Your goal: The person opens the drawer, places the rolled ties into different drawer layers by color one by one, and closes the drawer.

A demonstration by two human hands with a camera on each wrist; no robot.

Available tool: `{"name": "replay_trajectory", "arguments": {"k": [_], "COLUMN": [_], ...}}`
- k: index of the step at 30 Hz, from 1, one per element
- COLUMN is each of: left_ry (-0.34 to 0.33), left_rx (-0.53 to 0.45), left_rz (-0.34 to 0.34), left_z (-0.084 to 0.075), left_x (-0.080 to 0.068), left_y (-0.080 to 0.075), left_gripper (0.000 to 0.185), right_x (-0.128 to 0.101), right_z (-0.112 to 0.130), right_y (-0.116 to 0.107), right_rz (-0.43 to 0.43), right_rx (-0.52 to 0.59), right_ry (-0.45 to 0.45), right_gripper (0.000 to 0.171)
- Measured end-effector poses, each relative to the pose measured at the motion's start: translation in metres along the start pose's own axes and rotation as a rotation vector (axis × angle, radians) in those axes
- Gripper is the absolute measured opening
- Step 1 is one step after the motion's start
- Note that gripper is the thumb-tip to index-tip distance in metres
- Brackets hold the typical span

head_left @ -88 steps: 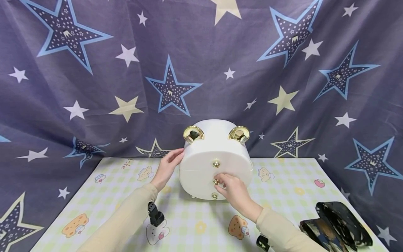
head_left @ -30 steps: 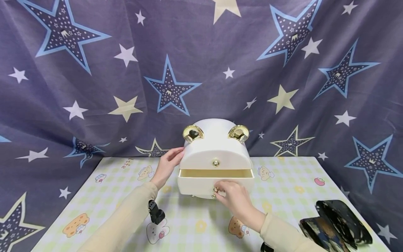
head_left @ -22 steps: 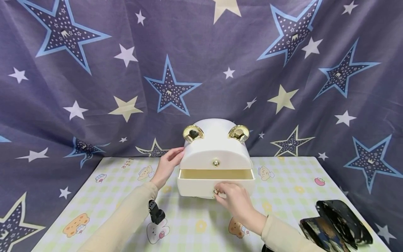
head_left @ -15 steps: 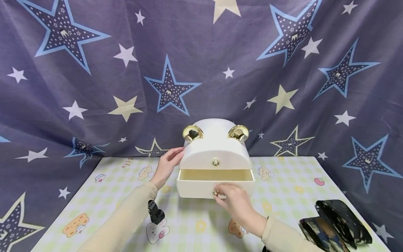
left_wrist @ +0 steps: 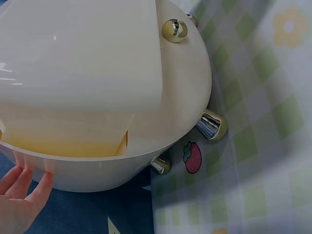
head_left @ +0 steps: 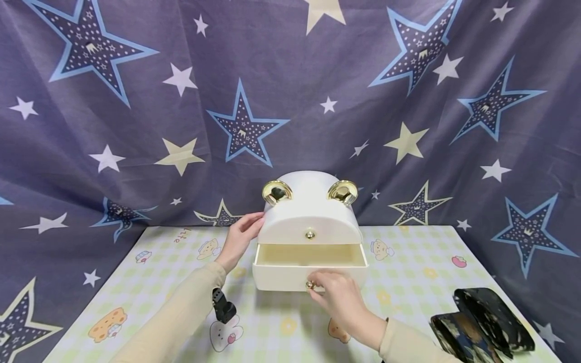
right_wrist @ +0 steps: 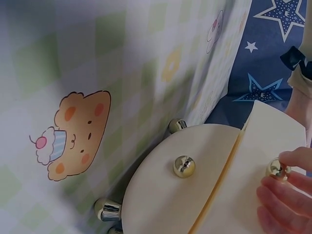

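Right hand (head_left: 342,298): I pinch the shiny round gold knob (head_left: 310,285) of the curved white drawer (head_left: 277,279).
Drawer: projecting from the rounded white case (head_left: 310,196); floor partly hidden.
Left hand (head_left: 238,242): extended fingers touch case's side.
Glossy black bundle (head_left: 492,317): cut off, shape unclear.

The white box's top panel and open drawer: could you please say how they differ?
The top panel sits back; the open drawer juts forward. The top panel's upper edge arches; the open drawer's is straight. The right hand pinches the open drawer's knob, not the top panel's. Both are white.
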State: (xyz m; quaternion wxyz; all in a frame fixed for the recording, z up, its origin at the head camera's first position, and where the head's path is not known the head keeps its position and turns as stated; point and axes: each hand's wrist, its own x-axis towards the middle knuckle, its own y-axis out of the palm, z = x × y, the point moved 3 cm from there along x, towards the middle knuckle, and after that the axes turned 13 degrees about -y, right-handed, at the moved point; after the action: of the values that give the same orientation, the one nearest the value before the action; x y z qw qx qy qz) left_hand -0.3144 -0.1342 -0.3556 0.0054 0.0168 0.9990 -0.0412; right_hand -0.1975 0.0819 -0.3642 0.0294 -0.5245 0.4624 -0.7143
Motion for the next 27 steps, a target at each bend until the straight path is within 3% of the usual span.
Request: {"name": "replay_trajectory", "arguments": {"k": [27], "left_ry": [-0.008], "left_rx": [0.025], "left_rz": [0.016], "left_z": [-0.001], "left_x": [-0.002], "left_y": [0.000], "left_gripper": [0.036], "right_x": [-0.011], "right_z": [0.010], "right_y": [-0.008], "right_rz": [-0.031], "right_rx": [0.002], "right_ry": [-0.084], "right_gripper": [0.024]}}
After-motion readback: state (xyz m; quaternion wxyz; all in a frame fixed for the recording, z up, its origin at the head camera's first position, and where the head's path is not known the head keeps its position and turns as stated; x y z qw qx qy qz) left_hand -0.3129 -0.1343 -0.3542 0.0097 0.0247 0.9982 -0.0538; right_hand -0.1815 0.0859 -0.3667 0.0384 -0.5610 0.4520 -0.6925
